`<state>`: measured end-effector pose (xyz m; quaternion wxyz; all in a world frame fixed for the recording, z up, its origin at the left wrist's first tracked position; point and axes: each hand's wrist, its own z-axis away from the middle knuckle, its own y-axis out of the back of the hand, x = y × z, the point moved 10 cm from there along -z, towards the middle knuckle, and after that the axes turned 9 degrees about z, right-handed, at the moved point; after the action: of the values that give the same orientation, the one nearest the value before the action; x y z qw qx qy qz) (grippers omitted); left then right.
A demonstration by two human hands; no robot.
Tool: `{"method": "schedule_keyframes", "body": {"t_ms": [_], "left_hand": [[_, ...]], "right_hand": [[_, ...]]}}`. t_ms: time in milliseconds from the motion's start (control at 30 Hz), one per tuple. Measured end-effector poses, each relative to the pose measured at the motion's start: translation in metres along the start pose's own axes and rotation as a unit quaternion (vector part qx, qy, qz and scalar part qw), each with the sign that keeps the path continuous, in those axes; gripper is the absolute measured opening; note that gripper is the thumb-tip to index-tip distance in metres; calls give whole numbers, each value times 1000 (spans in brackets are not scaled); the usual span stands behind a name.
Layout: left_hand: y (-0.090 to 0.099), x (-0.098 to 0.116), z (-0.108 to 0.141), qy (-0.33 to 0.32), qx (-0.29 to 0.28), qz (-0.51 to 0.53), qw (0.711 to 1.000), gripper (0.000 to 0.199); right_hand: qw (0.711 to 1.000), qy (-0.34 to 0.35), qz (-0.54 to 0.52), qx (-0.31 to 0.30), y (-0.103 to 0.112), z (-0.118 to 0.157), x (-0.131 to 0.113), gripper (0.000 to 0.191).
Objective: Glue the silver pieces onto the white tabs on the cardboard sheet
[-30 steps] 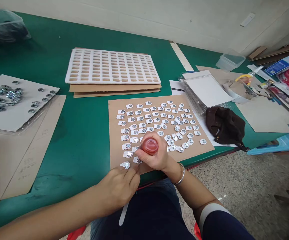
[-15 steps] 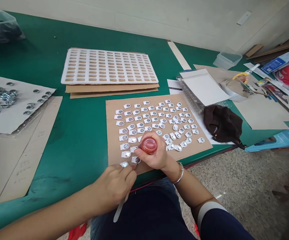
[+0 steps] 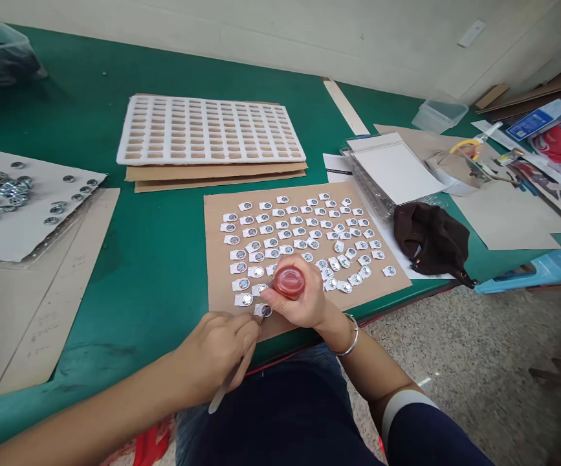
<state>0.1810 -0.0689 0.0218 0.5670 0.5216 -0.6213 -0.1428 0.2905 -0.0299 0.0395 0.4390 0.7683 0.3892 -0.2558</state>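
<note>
My right hand (image 3: pixel 304 304) is closed around a red translucent bottle-like thing (image 3: pixel 288 282), its rounded end facing up; its lower end is hidden. My left hand (image 3: pixel 219 353) pinches a thin flat pale tool (image 3: pixel 222 395). The narrow front end of that tool meets a small white tab with a round silvery disc (image 3: pixel 263 310), just below my right hand. Several more white tabs with discs (image 3: pixel 240 284) lie in loose rows on a brown cardboard sheet (image 3: pixel 219 317). My hands hide part of the sheet's near edge.
Behind the sheet, a white slotted tray (image 3: pixel 212 155) lies on cardboard. Loose metal discs (image 3: pixel 15 188) sit on white paper at left. To the right are a dark brown cloth pouch (image 3: pixel 430 239), a tape roll (image 3: pixel 448 173), yellow-handled scissors (image 3: pixel 467 144) and a clear box (image 3: pixel 439 115).
My left hand has shifted slightly left, and the tool's back end has swung left and up. A tab near my left fingers is now covered. My right hand stays in place.
</note>
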Motion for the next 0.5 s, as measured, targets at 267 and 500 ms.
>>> {"method": "schedule_keyframes", "body": {"t_ms": [267,500], "left_hand": [[-5,-10,1,36,-26,30,999,12],[-1,-16,-1,43,-23,97,994,10]], "right_hand": [[1000,17,4,-9,-1,1,-5,29],[999,36,12,3,2,0,-13,30]]}}
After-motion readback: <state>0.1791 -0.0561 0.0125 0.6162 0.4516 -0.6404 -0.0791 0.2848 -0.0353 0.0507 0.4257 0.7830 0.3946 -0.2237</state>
